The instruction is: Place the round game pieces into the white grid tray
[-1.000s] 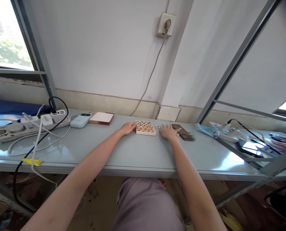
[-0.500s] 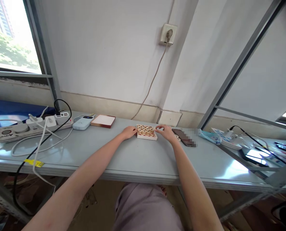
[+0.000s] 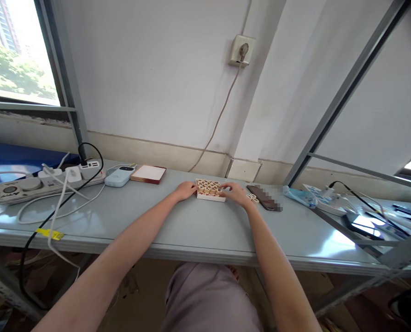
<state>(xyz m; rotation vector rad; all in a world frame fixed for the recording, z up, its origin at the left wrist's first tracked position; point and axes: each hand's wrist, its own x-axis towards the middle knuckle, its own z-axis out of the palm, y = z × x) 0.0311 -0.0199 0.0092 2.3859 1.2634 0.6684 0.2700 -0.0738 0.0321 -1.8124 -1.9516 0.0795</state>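
A small white tray (image 3: 205, 197) packed with several round wooden game pieces (image 3: 208, 186) sits at the far side of the grey table (image 3: 198, 221). My left hand (image 3: 185, 189) rests against the tray's left edge with its fingers curled. My right hand (image 3: 235, 192) lies over the tray's right side, fingertips on the pieces there; whether it holds one is hidden. Two loose wooden pieces (image 3: 252, 198) lie just right of my right hand.
A dark phone (image 3: 261, 195) lies right of the loose pieces. To the left lie a red-rimmed box lid (image 3: 148, 174), a pale blue device (image 3: 119, 175), a power strip (image 3: 36, 182) and cables (image 3: 53, 207). More chargers and phones (image 3: 357, 216) lie at right behind a slanted metal bar (image 3: 330, 106).
My right hand has moved left from beside the phone onto the tray's right side. The loose piece that lay right of the tray a second ago is gone. My left hand has stayed put.
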